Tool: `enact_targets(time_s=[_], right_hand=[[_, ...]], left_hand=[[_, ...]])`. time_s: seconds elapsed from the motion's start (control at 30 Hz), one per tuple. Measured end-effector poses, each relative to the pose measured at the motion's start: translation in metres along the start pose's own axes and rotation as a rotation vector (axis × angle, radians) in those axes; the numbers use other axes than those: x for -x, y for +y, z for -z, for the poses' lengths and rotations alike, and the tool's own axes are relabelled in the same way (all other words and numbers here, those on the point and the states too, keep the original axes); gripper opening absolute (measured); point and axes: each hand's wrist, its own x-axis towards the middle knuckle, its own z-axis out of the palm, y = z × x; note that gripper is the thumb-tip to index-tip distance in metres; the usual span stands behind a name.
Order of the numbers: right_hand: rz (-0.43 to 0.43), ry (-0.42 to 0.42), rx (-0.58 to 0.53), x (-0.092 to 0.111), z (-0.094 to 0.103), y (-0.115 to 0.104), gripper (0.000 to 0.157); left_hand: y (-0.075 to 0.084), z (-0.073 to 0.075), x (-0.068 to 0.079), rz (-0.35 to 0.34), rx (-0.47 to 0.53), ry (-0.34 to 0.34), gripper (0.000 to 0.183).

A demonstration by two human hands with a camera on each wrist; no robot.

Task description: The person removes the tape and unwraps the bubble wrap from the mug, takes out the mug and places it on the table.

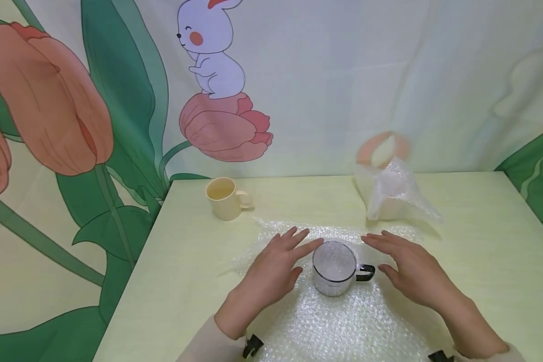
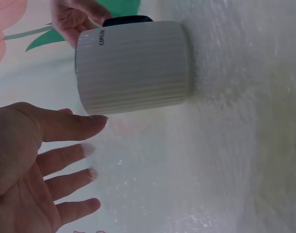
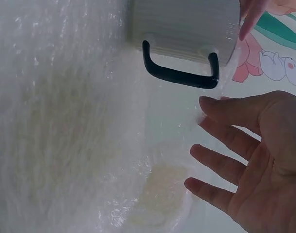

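Observation:
A white ribbed mug [image 1: 334,282] with a dark rim and black handle [image 3: 179,75] stands upright on a sheet of bubble wrap [image 1: 344,327]. My left hand [image 1: 273,266] is at the mug's left side, fingers spread and fairly straight. The index fingertip is close to the rim; the head view leaves contact unclear. Beyond the handle, on the right, my right hand [image 1: 416,271] hovers apart from the mug with its fingers extended. Neither hand holds anything. Small dark lettering shows on the mug's ribbed wall [image 2: 133,68] in the left wrist view.
Behind the sheet to the left stands a yellow mug [image 1: 226,203], handle pointing right. A bubble-wrapped bundle [image 1: 391,196] sits at the back right of the pale yellow table [image 1: 163,286]. A printed curtain [image 1: 321,90] with tulips and a rabbit hangs behind the table.

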Motion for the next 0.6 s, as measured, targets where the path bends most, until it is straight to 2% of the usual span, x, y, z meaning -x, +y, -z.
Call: enact_targets(time_s=[0.07,0.23,0.6], right_hand=[[0.013,0.007,0.002,-0.002,-0.003,0.001,0.064],[0.036,0.043,0.009,-0.007,-0.010,0.002,0.056],[0.030,0.082,-0.012,-0.012,-0.014,0.002,0.042]], left_hand=[[-0.001,-0.003,-0.003,0.002,0.008,-0.026,0.073],[-0.006,-0.008,-0.008,0.007,0.015,-0.039,0.060],[-0.011,-0.012,-0.007,0.027,0.082,-0.004,0.051]])
